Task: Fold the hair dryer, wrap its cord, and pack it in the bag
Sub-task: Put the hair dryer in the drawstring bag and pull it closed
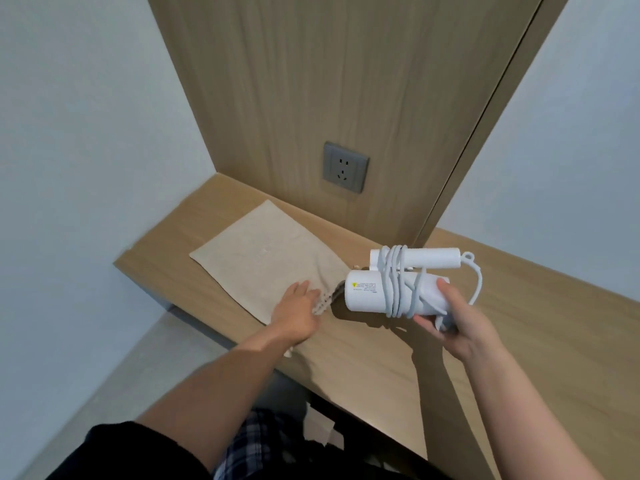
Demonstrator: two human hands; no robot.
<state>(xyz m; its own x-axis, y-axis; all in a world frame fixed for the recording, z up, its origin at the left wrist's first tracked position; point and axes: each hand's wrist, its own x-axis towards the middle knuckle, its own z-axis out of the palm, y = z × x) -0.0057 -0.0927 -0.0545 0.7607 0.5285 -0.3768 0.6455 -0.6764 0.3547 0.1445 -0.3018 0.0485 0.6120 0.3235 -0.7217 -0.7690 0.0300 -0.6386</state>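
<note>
A white hair dryer (pixel 367 293) is folded, its handle lying along the barrel, with the white cord (pixel 394 282) wound several times around both. My right hand (pixel 453 323) grips the barrel's rear end and holds the dryer just above the shelf, nozzle pointing left at the bag's mouth. A loop of cord (pixel 476 282) hangs free behind the handle. The beige cloth bag (pixel 263 258) lies flat on the wooden shelf (pixel 381 362). My left hand (pixel 298 313) rests on the bag's open end with its fingers at the gathered edge.
A grey wall socket (pixel 345 167) sits in the wooden back panel above the bag. White walls close in on both sides. The shelf's front edge runs diagonally below my hands, with grey floor to the left.
</note>
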